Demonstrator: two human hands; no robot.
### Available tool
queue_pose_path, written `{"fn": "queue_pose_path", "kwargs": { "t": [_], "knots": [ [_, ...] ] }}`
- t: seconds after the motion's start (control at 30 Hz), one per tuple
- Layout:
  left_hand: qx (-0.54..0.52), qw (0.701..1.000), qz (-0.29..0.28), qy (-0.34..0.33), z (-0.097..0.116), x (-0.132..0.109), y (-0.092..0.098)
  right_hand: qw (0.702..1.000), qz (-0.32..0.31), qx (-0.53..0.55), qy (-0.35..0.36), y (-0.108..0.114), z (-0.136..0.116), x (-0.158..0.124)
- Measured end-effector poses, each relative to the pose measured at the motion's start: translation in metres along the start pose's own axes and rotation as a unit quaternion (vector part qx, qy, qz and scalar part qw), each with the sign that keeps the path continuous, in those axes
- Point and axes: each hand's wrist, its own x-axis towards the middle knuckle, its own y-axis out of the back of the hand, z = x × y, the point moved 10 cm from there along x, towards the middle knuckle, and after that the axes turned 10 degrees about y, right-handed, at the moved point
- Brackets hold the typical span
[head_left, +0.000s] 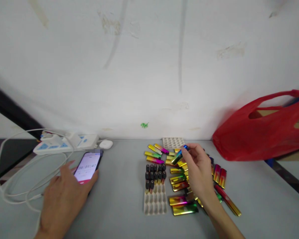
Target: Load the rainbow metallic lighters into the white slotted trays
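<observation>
My right hand (198,169) pinches one shiny multicoloured lighter (179,155) and holds it tilted above a scattered pile of similar metallic lighters (180,199). My left hand (62,196) rests flat on the table with its fingers spread, touching the edge of a lit phone (88,166). Between my hands lies a white cell tray (155,200), its far rows filled with several dark upright pieces (154,172).
A second empty white tray (173,142) lies by the wall. A power strip (64,142) with white cables (12,179) and a small white puck (106,144) sit at the left. A red plastic bag (259,132) lies at the right. The table edge runs along the right.
</observation>
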Motion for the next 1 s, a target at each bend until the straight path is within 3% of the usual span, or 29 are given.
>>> {"fn": "queue_pose_path", "kwargs": {
  "t": [0.27,0.43,0.53,0.63,0.73,0.8,1.0],
  "knots": [
    [0.008,1.0,0.01,0.001,0.004,-0.005,0.005,1.0,-0.003,-0.001,0.0,0.0,0.0,0.0],
    [0.06,0.997,0.034,-0.034,0.008,-0.002,0.006,1.0,-0.001,-0.006,-0.001,0.001,0.001,0.001],
    [0.087,0.992,0.054,-0.073,0.026,0.008,0.009,1.0,0.0,-0.003,-0.001,0.001,0.001,0.001],
    [0.035,0.989,0.061,-0.132,0.056,0.02,0.01,1.0,-0.001,-0.003,0.0,0.001,0.002,0.001],
    [0.025,0.972,0.051,-0.229,0.087,0.028,-0.004,1.0,-0.001,-0.005,-0.002,0.001,0.002,0.001],
    [0.034,0.962,0.048,-0.268,0.096,0.032,-0.017,1.0,-0.001,-0.003,-0.005,0.001,0.002,0.001],
    [0.023,0.962,0.05,-0.267,0.093,0.035,-0.031,1.0,0.006,-0.009,-0.007,0.003,0.002,0.002]
  ]
}}
